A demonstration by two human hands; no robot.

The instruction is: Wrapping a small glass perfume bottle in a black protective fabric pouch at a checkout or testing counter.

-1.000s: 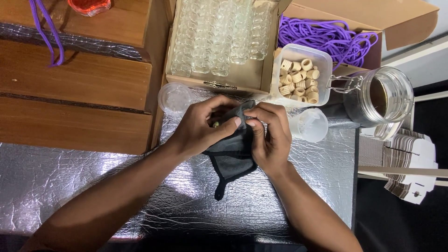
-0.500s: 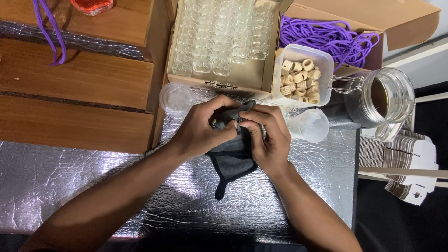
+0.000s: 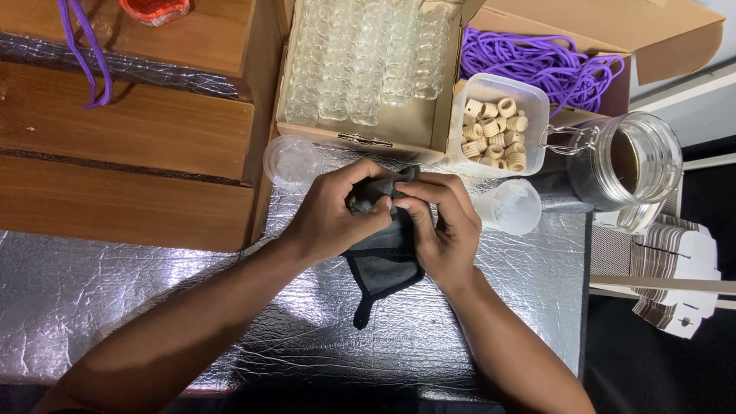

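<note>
Both hands — left hand [image 3: 331, 215], right hand [image 3: 443, 230] — pinch the dark cloth pouch [image 3: 383, 257] at table centre; the lidless plastic cup [image 3: 507, 207] at three o'clock could tip if the right hand's knuckles nudge it.

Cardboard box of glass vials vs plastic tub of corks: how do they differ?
The cardboard box is brown, opaque and larger; the plastic tub is translucent white and smaller. The box holds clear glass vials in rows; the tub holds tan corks heaped loosely. Both sit open, side by side.
</note>
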